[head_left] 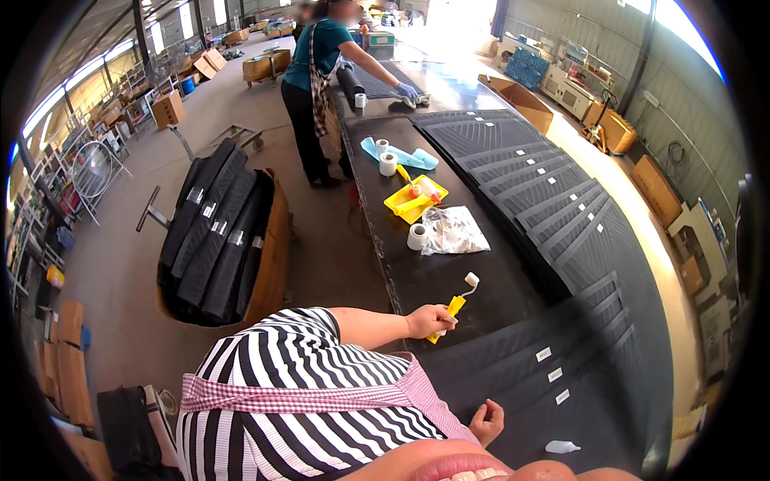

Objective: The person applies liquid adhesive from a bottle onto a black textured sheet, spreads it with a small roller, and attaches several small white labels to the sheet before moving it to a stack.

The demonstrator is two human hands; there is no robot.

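Note:
My left hand (431, 321) is closed around the yellow handle of a small paint roller (457, 305), whose white roller head points up and away over the black tabletop. My right hand (487, 422) is lower in view, beside the near black rubber mats (513, 385). Its fingers are loosely bent, with a gap at the thumb and nothing visible in the grasp. White labels (555, 374) are on these mats. A small white squeeze bottle (563, 446) lies on the mats, to the right of my right hand.
A yellow paint tray (413, 210) with rollers, white rolls (388, 165) and a clear plastic bag (455, 231) are on the table. Overlapping black mats (561, 200) line its right side. At left stands a carton of rolled mats (216, 232). A co-worker (309, 88) works farther up the table.

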